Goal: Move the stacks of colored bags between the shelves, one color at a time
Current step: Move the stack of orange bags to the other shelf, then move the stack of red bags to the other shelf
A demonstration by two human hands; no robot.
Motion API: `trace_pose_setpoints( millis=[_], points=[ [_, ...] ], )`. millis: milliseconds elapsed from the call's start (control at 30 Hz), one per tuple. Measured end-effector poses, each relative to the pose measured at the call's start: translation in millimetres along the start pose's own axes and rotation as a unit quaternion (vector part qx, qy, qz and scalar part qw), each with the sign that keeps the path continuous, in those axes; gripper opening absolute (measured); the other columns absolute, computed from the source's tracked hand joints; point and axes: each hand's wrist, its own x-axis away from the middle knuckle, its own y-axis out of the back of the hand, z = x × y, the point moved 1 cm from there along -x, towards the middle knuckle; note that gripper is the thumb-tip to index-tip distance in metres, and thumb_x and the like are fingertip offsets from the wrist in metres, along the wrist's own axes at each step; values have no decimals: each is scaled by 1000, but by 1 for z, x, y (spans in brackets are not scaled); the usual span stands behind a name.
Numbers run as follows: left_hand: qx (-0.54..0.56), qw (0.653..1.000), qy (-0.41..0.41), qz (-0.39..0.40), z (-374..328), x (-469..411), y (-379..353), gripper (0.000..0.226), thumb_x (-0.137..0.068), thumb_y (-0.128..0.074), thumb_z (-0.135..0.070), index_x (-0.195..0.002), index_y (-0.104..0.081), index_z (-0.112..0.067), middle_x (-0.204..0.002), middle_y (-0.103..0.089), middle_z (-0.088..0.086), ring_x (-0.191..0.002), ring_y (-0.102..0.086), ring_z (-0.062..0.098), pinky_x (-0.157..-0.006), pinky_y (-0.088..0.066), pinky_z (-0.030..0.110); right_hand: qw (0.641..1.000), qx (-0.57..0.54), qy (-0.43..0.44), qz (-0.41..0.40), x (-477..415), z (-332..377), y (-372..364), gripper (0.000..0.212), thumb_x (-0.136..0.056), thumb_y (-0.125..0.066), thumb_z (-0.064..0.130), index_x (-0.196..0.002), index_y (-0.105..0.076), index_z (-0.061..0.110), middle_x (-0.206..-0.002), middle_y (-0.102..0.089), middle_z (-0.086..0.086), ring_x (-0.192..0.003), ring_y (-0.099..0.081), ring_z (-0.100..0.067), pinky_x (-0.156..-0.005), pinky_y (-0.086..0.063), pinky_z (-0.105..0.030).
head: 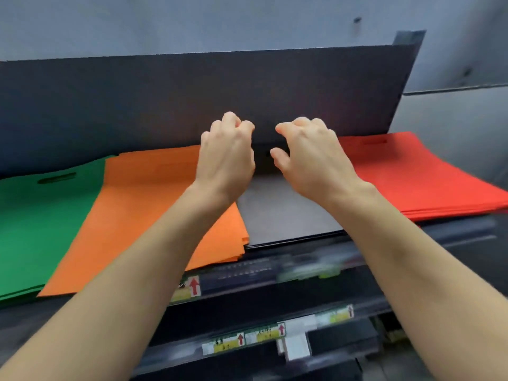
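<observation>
Four flat stacks of bags lie side by side on the top shelf: green (41, 221) at the left, orange (143, 210), a dark grey-black stack (286, 213) in the middle, and red (417, 174) at the right. Both hands hover over the far end of the dark stack, close to the back panel. My left hand (226, 155) has its fingers curled into a fist, above the seam between the orange and dark stacks, with nothing visible in it. My right hand (310, 155) is loosely clawed with the thumb out, and holds nothing that I can see.
A tall dark back panel (165, 100) rises right behind the stacks. The shelf's front rail (189, 288) carries yellow labels with red arrows. Lower shelves (261, 336) with more labels sit below, blurred. A grey wall stands behind and to the right.
</observation>
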Motion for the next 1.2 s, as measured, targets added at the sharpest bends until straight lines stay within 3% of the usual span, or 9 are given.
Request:
trace_pose_setpoints(
  millis=[267, 500, 833, 1067, 1200],
  points=[
    [147, 979, -132, -46, -194, -20, -21, 34, -86, -45, 1, -115, -61, -6, -114, -57, 14, -104, -52, 33, -88, -43, 47, 990, 79, -103, -59, 72, -146, 83, 37, -95, -47, 28, -128, -50, 11, -126, -53, -11, -117, -44, -31, -97, -37, -41],
    [270, 928, -251, -50, -403, -7, -42, 36, -86, -46, -2, -118, -60, -9, -116, -57, 9, -107, -51, 28, -88, -40, 36, 954, 159, -238, -91, 179, -294, 176, 36, -93, -48, 24, -127, -50, 11, -125, -53, -11, -118, -45, -31, -93, -37, -38],
    [382, 833, -396, 64, -661, 51, -66, 37, -89, -44, -2, -122, -56, -11, -120, -54, 9, -108, -52, 30, -92, -41, 43, 832, 265, -478, -98, 359, -438, 289, 33, -94, -50, 22, -123, -54, 7, -123, -54, -16, -114, -46, -36, -93, -36, -40],
    [413, 791, -437, 114, -768, 66, -103, 33, -87, -42, -2, -115, -59, -9, -113, -56, 10, -100, -54, 32, -85, -46, 44, 756, 281, -584, -91, 427, -498, 311, 32, -95, -49, 26, -121, -54, 7, -118, -54, -15, -110, -48, -34, -87, -40, -38],
    [415, 783, -441, 143, -819, 57, -132, 28, -88, -42, -3, -110, -58, -6, -110, -55, 10, -97, -53, 32, -82, -47, 45, 729, 290, -613, -88, 444, -542, 319, 38, -95, -49, 27, -129, -50, 10, -125, -51, -14, -115, -48, -33, -92, -40, -39]
  ],
)
